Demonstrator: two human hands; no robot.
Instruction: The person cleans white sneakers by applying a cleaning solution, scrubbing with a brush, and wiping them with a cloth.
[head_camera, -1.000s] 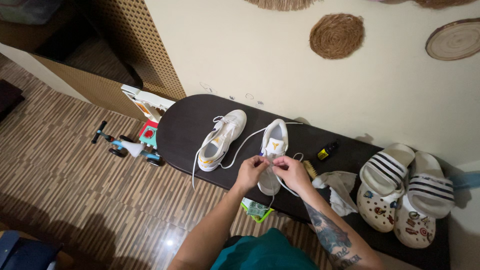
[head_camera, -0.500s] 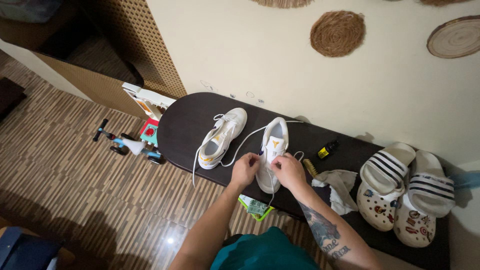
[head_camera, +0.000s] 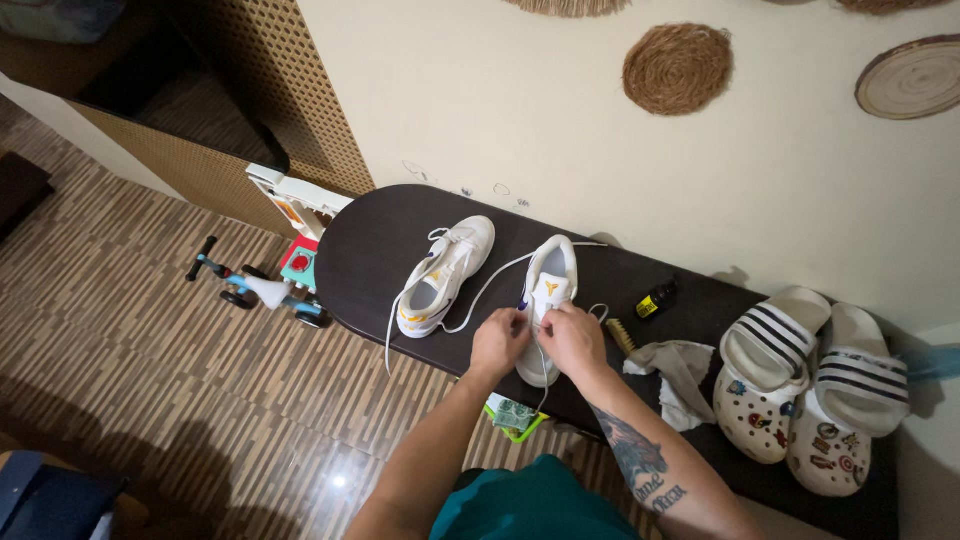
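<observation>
Two white sneakers lie on a dark oval table (head_camera: 380, 250). The left sneaker (head_camera: 445, 275) has yellow trim and loose laces trailing over the table edge. The right sneaker (head_camera: 549, 300) points away from me. My left hand (head_camera: 500, 342) and my right hand (head_camera: 570, 338) are both closed on its white lace (head_camera: 495, 280) at the eyelets near the tongue. One lace end runs back across the table towards the left sneaker. My right forearm bears a tattoo.
A small dark bottle (head_camera: 655, 298), a brush (head_camera: 620, 335) and a grey cloth (head_camera: 675, 372) lie to the right. Striped slides (head_camera: 775, 340) sit stacked on white clogs (head_camera: 830, 450) at the table's right end. A toy scooter (head_camera: 250, 285) stands on the wooden floor at left.
The view has shifted slightly. Both hands stay at the right sneaker's eyelets, working the lace a little nearer the tongue.
</observation>
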